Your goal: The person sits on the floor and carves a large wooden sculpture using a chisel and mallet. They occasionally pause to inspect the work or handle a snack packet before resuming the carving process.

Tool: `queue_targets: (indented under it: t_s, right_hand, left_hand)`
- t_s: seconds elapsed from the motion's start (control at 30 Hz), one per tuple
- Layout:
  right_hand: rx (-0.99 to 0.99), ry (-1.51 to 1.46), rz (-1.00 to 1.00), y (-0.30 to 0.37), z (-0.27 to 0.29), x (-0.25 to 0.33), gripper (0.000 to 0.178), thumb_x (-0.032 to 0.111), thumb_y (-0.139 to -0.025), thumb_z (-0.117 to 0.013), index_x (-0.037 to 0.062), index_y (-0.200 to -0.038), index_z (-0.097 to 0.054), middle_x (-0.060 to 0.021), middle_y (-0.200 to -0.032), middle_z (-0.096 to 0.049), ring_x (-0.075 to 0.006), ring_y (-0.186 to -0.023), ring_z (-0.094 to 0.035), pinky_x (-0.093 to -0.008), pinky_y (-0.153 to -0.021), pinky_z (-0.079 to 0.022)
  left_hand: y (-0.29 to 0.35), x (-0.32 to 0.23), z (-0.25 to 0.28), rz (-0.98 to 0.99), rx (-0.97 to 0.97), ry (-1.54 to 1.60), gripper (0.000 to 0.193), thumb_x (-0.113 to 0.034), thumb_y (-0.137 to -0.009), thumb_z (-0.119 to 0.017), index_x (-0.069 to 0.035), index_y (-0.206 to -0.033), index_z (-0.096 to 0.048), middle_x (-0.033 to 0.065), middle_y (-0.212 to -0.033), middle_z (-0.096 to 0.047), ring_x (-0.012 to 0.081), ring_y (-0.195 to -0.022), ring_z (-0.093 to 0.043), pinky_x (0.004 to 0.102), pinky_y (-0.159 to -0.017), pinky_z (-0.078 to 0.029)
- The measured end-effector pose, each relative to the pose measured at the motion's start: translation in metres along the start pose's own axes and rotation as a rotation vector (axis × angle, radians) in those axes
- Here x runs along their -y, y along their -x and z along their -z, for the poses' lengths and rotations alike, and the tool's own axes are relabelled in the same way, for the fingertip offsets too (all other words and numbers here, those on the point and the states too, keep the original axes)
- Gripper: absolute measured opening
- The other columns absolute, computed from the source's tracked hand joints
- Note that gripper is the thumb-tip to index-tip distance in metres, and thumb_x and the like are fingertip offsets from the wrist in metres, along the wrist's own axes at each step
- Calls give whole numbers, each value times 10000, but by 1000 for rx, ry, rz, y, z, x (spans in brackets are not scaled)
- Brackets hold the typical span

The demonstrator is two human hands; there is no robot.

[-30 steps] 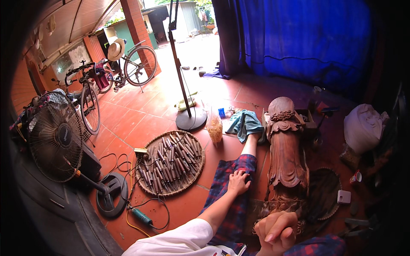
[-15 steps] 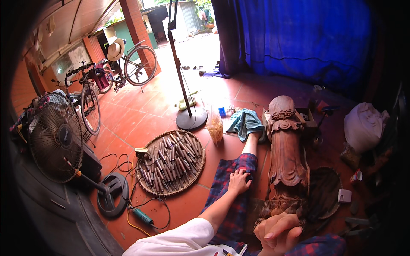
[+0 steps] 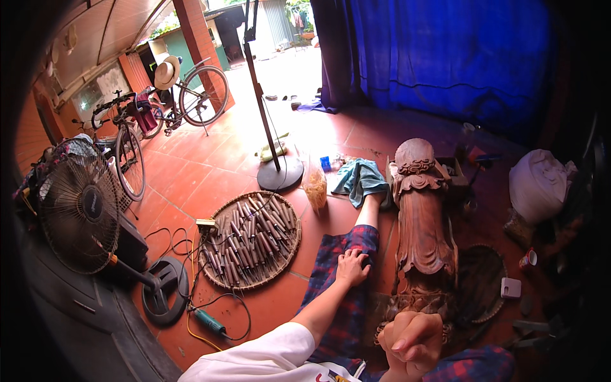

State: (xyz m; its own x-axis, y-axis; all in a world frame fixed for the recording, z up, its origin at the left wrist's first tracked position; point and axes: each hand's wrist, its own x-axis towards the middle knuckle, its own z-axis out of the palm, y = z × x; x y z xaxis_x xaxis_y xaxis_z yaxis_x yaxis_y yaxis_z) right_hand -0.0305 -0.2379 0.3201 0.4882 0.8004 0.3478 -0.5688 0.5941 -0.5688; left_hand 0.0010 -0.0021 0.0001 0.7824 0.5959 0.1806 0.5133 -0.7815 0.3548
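The wooden carving is on the tiled floor in front of the person, just right of the outstretched leg, its rounded end pointing away. That end is pale and finely textured, with a band of curls below it; the long middle is smooth reddish-brown drapery ending in a wavy hem, and the near end is darker and densely carved. Whether it stands or lies is hard to judge. The right hand, raised close to the camera, covers part of the near end; its fingers are curled in, and I cannot tell whether they pinch anything or touch the wood. The left hand rests on the plaid trouser leg, fingers loosely spread, holding nothing visible. The foot is hidden under a teal cloth. Right of the carving, a dark basket sinks into shadow, its contents unclear, and the picture's rim blackens whatever lies beyond the white sack. To the left, a round woven tray carries many slim tools, with a green power tool and looping cords near it. A fan blocks part of the clutter behind.
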Motion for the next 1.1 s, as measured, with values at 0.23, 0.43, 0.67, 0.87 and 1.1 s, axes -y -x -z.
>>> queue_targets:
  t_s: [0.23, 0.43, 0.67, 0.87, 1.1]
  right_hand:
    - [71, -30, 39, -5, -5, 2, 364, 264, -893, -731, -87, -822, -665, -25, -643, -474, -61, -472, -351, -235, -462, -233]
    - [105, -8, 71, -9, -5, 0, 377, 279, -892, -730, -77, -784, -668, -50, -625, -512, -64, -452, -365, -241, -440, -232]
    - [120, 6, 92, -10, -5, -1, 384, 283, -896, -727, -77, -778, -667, -45, -611, -505, -63, -445, -354, -240, -434, -229]
    - [117, 12, 91, -10, -5, 1, 399, 291, -901, -720, -81, -770, -665, -38, -597, -497, -61, -441, -347, -241, -432, -225]
    - [127, 16, 104, -10, -7, 1, 406, 299, -915, -702, -77, -766, -668, -24, -575, -485, -59, -440, -344, -244, -430, -223]
  left_hand:
    - [0, 2, -2, 0, 13, 3, 424, -403, -819, -665, -193, -1187, -678, 81, -1274, -562, 289, -1259, -468, 448, -980, -393]
    - [1, 2, -1, 11, 19, -13, 417, -414, -822, -668, -201, -1180, -675, 63, -1291, -557, 275, -1247, -482, 443, -988, -397]
    - [0, 1, 0, 6, 17, -8, 415, -410, -825, -665, -199, -1183, -674, 64, -1289, -558, 272, -1246, -482, 441, -988, -397]
    - [0, -1, -1, 3, 13, 6, 414, -408, -823, -666, -196, -1178, -677, 67, -1272, -563, 276, -1244, -481, 444, -981, -399]
    - [0, 3, -4, 1, 7, -3, 426, -416, -822, -662, -196, -1186, -677, 74, -1288, -562, 282, -1252, -478, 451, -981, -397]
